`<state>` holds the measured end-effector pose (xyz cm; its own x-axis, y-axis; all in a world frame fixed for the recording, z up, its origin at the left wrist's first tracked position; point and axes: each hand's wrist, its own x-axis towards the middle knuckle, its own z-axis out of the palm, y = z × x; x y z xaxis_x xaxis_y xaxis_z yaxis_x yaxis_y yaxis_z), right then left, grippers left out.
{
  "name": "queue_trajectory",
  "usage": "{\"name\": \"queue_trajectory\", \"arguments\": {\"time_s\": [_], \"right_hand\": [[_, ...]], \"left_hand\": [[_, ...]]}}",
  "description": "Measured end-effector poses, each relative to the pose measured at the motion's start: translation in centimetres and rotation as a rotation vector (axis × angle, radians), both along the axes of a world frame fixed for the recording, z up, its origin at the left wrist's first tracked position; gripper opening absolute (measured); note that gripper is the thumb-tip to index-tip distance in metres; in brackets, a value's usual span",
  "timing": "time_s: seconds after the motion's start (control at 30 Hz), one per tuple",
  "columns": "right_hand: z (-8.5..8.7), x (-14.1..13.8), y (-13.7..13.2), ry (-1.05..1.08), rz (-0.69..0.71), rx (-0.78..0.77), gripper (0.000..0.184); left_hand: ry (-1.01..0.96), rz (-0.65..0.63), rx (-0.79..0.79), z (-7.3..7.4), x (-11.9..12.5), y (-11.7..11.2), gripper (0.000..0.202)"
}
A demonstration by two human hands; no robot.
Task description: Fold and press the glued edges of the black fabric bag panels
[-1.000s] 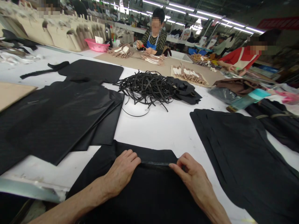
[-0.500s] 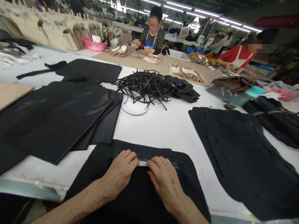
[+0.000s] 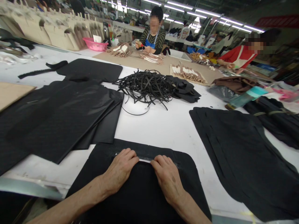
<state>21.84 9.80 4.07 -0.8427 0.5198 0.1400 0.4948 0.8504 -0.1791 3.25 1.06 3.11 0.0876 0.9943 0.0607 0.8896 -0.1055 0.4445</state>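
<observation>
A black panel (image 3: pixel 142 193) with rounded corners lies flat in front of me, its near part running out of view at the bottom. Across its upper part runs a long narrow slot, where a white strip (image 3: pixel 144 160) shows between my hands. My left hand (image 3: pixel 125 166) is closed with curled fingers on the slot's edge. On the same edge, a short way to the right, my right hand (image 3: pixel 164 169) is closed too, thumb towards the middle. The fingertips of both hands are partly hidden.
Black sheets (image 3: pixel 58 115) lie stacked at left, and more black panels (image 3: pixel 238 149) at right. A heap of thin black strips (image 3: pixel 149 85) sits beyond. Further back are a pink basket (image 3: pixel 95 45), cream bags (image 3: pixel 56 29), a teal bottle (image 3: pixel 247 96) and two people working.
My right hand has shifted slightly right, widening the space between the hands. The white strip between them now looks thinner. My left hand stays at about the same spot.
</observation>
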Motion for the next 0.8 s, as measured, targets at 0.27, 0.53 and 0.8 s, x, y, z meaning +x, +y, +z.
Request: {"name": "queue_trajectory", "arguments": {"time_s": [0.27,0.53,0.8], "right_hand": [[-0.8,0.7,0.6,0.001,0.092,-0.010,0.013],[-0.6,1.3,0.6,-0.071,0.237,0.078,0.028],[-0.3,0.6,0.2,-0.135,0.254,0.131,0.032]], "left_hand": [[0.053,-0.085,0.046,-0.4,-0.3,0.1,0.019],[0.331,-0.343,0.068,-0.1,-0.7,-0.2,0.027],[0.480,-0.330,0.065,-0.3,0.7,0.0,0.043]]}}
